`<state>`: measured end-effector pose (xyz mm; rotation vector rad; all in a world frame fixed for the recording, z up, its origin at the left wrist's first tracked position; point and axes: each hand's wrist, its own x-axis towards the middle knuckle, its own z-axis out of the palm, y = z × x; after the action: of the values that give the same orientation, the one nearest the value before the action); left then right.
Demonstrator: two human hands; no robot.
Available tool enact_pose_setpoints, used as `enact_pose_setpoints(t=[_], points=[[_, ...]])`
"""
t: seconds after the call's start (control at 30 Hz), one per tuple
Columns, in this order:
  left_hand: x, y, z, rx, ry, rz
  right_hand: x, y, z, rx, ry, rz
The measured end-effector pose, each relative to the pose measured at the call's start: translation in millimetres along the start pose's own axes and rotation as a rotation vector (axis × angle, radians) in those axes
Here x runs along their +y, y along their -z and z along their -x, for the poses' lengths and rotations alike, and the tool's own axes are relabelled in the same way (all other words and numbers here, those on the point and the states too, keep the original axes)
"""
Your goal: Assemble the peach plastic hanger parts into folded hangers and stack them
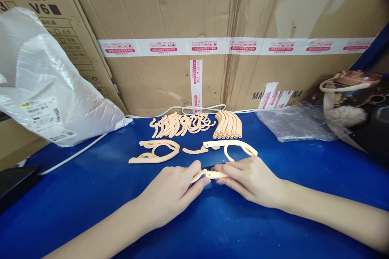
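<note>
My left hand [179,188] pinches a small curved plastic hook piece [199,176], pale peach in colour. In my right hand [246,180] is a cream hanger arm [216,175], its end meeting the hook piece between my fingertips. Whether the two are locked together I cannot tell. Just beyond my hands lie a folded plastic hanger [164,161] on the left and another hanger part [225,143] on the right. A loose curved piece [194,151] rests between them. Farther back are a heap of hooks [182,123] and a neat row of hanger arms [227,124].
All this lies on a blue table [212,226]. A white plastic parcel bag [54,89] stands at left, above a dark device [16,188]. Cardboard boxes [170,77] form the back, with a white cable [170,110] before them. Clear plastic [291,121] and a bottle [349,93] are right.
</note>
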<state>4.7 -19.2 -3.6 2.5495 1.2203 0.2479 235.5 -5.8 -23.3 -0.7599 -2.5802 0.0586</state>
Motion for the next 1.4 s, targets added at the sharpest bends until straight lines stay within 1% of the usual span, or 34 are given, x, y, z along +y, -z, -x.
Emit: enact_pose_setpoints(t=[0.1, 0.17, 0.43, 0.6, 0.7, 0.8, 0.9, 0.97, 1.07, 1.17, 1.27, 1.4], points=[[2.9, -0.1, 1.1, 0.002, 0.001, 0.017, -0.5, -0.6, 0.3, -0.001, 0.019, 0.003], [3.6, -1.0, 1.7, 0.015, -0.021, -0.018, -0.6, -1.1, 0.7, -0.002, 0.025, 0.011], [3.3, -3.3, 0.6, 0.070, -0.128, -0.332, 0.1, -1.7, 0.5, -0.010, 0.035, 0.041], [2.2, -3.6, -0.6, 0.131, -0.198, -0.453, -1.3, -1.2, 0.4, 0.001, 0.041, 0.040], [2.4, -3.5, -0.5, 0.141, -0.192, -0.473, -2.1, -0.8, 0.4, 0.008, 0.046, 0.045], [3.3, -3.2, 0.1, 0.118, -0.172, -0.452, -2.1, -0.7, 0.4, 0.005, 0.049, 0.042], [3.4, -3.3, 1.4, 0.098, -0.184, -0.409, -1.7, -1.1, 0.4, -0.011, 0.055, 0.049], [2.8, -3.9, 2.3, 0.108, -0.197, -0.405, -1.6, -1.4, 0.5, -0.019, 0.060, 0.055], [0.7, -6.0, 3.0, 0.153, -0.217, -0.451, -1.8, -1.7, 0.7, -0.023, 0.057, 0.047], [-2.0, -9.0, 2.3, 0.227, -0.268, -0.496, -1.5, -1.8, 0.5, -0.044, 0.032, 0.026], [-4.1, -11.7, 0.2, 0.295, -0.312, -0.555, -0.4, -1.5, 0.2, -0.087, -0.005, -0.007], [-5.8, -13.8, -2.3, 0.353, -0.327, -0.655, 1.2, -0.7, -0.2, -0.142, -0.041, -0.062]])
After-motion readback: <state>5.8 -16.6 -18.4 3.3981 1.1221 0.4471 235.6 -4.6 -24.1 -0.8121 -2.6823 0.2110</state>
